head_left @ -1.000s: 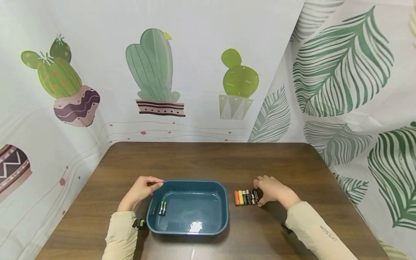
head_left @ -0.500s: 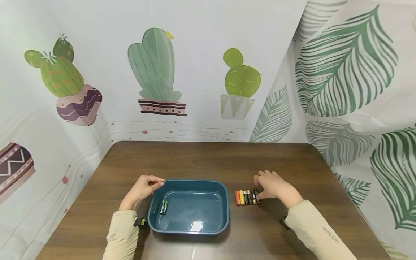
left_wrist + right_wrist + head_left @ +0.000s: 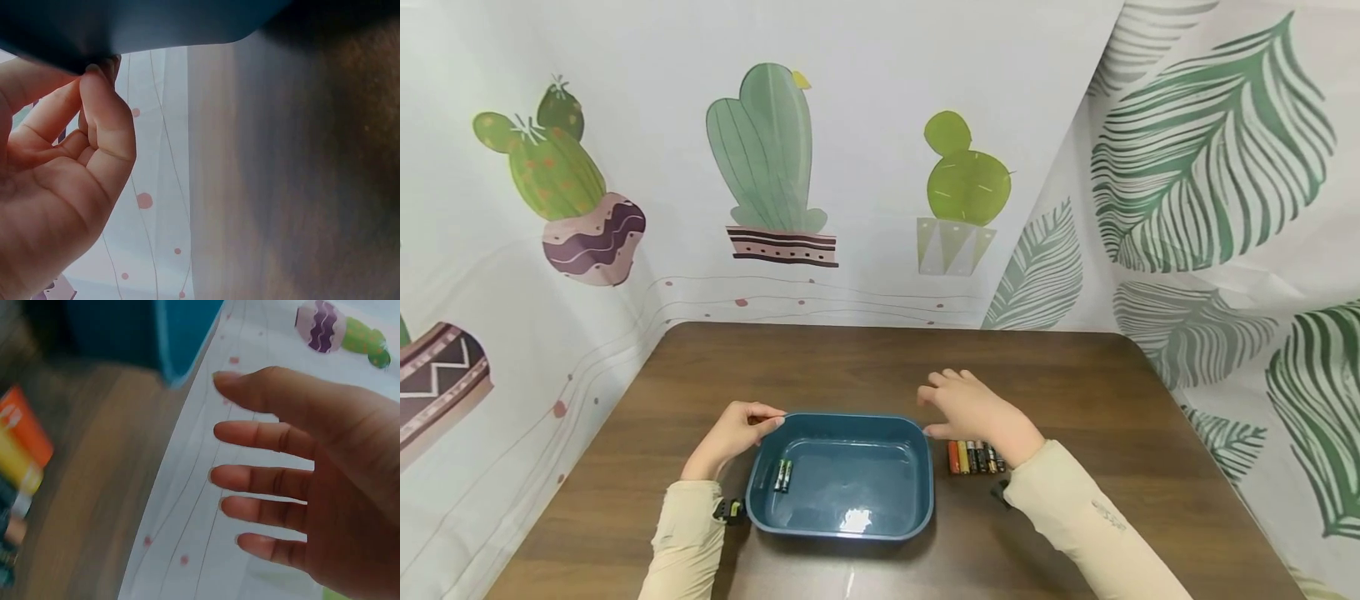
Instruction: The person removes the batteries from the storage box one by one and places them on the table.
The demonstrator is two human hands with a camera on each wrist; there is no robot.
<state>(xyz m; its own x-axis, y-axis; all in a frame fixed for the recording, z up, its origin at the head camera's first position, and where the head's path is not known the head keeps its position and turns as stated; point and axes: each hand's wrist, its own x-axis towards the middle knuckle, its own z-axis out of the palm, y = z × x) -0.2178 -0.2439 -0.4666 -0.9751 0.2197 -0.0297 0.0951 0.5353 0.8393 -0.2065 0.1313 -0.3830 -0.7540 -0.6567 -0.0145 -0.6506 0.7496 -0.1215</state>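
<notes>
A blue rectangular basin [image 3: 850,475] stands on the table, and two green-and-black batteries [image 3: 782,476] lie side by side inside it at the left. My left hand [image 3: 730,439] pinches its back left rim between thumb and fingers, as the left wrist view of that hand [image 3: 69,181] also shows. Near the back right corner of the basin hovers my right hand [image 3: 973,410]. In the right wrist view, the fingers [image 3: 262,481] are spread with nothing held. Beneath the right wrist is a row of several batteries [image 3: 964,460], orange, yellow and dark, partly hidden by the hand.
The brown wooden table [image 3: 850,367] reaches back to a white wall cloth [image 3: 872,167] printed with cacti and leaves. A small black wrist device [image 3: 728,511] sits beside the basin's left wall.
My right hand has moved left from the right end of the battery row to the basin's back right corner, with its fingers spread. The left hand keeps its grip on the rim.
</notes>
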